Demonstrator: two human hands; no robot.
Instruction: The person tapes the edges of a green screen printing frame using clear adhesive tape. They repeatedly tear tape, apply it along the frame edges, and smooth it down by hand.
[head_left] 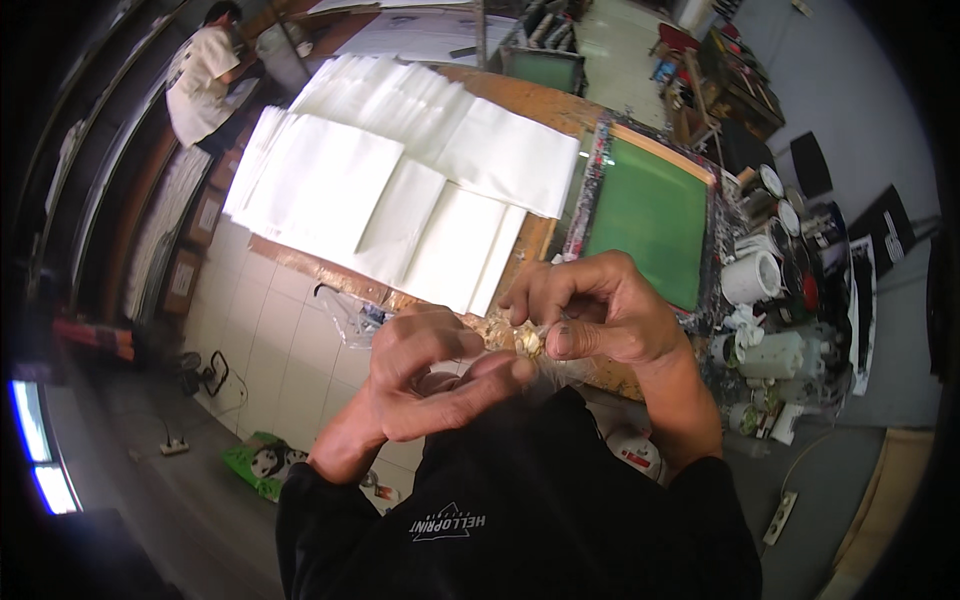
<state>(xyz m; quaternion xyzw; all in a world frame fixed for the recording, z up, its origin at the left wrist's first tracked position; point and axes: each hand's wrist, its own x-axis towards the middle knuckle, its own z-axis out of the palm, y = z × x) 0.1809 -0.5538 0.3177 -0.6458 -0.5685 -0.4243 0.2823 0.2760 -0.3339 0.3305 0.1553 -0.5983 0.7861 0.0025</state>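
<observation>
Close in front of my chest, both hands are raised at the near edge of a wooden table. Between them is a crinkled piece of clear plastic (pixel 531 342) with pale yellowish bits showing in or behind it; exactly what these are I cannot make out. My left hand (pixel 425 372) has its fingers curled over and its thumb pressed along the plastic's left side. On the other side my right hand (pixel 612 312) pinches the plastic between thumb and bent fingers. Just beyond them lie fanned piles of flat white sheets (pixel 325 185).
A green printing screen (pixel 645 215) in a stained frame lies right of the sheets. Tubs and cans, including a white bucket (pixel 750 277), crowd the right side. A person (pixel 202 85) is at the far left. A green bag (pixel 262 465) is on the floor.
</observation>
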